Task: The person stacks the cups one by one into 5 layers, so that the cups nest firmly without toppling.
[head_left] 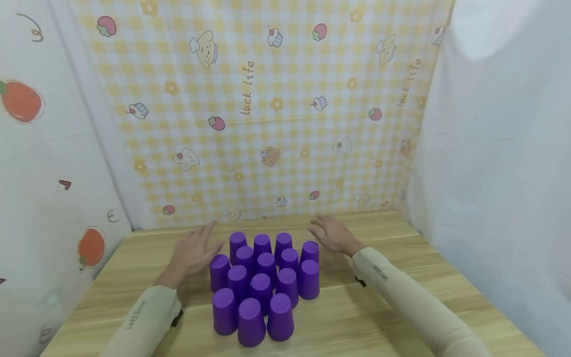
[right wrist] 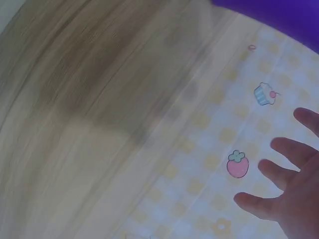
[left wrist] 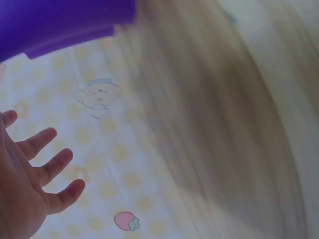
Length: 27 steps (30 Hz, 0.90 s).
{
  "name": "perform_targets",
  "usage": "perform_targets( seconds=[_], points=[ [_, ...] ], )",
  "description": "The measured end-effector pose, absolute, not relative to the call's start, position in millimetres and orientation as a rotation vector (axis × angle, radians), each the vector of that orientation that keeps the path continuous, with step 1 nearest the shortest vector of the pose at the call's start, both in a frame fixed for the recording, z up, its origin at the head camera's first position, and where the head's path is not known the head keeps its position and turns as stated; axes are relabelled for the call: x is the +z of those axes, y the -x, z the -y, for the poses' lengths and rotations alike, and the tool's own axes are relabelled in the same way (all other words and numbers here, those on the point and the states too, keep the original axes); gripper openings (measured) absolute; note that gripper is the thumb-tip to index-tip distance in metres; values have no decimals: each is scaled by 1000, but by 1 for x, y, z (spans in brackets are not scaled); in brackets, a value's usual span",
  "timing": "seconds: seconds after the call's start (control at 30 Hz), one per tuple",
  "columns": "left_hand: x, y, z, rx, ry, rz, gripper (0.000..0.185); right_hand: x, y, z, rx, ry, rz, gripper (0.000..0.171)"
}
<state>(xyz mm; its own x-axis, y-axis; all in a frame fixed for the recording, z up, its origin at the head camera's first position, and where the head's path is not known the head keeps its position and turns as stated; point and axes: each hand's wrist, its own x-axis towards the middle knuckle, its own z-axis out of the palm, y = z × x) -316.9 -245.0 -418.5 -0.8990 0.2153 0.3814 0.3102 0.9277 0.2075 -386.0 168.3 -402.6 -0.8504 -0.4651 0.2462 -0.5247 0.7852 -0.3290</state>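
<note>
Tabletop (head_left: pixel 339 320) bears purple cups (head_left: pixel 263 287), fingers (left wrist: pixel 54 168) on either side.

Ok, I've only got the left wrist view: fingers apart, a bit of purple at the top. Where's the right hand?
Observer: In the head view, the right hand is beside the far right corner of a cluster of purple cups.
Operator: Is it holding anything?
Observer: No, the right wrist view shows it empty.
Operator: And which way up are the cups?
Observer: Upside down, closed ends up, as the head view shows.
</note>
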Motion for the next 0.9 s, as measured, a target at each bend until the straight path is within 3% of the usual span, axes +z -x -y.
perform_targets(
  seconds=[0.43, 0.73, 0.9],
  points=[
    [-398, 323, 217, -810, 352, 2802, 59, -380, 381, -133, 796, -859, 2839, 41],
    [-396, 329, 206, -837, 327, 2943, 66, -375, 383, -117, 953, -908, 2888, 50],
    [-396, 329, 204, -815, 322, 2960, 60, -375, 383, -112, 972, -947, 2931, 54]
  ],
)
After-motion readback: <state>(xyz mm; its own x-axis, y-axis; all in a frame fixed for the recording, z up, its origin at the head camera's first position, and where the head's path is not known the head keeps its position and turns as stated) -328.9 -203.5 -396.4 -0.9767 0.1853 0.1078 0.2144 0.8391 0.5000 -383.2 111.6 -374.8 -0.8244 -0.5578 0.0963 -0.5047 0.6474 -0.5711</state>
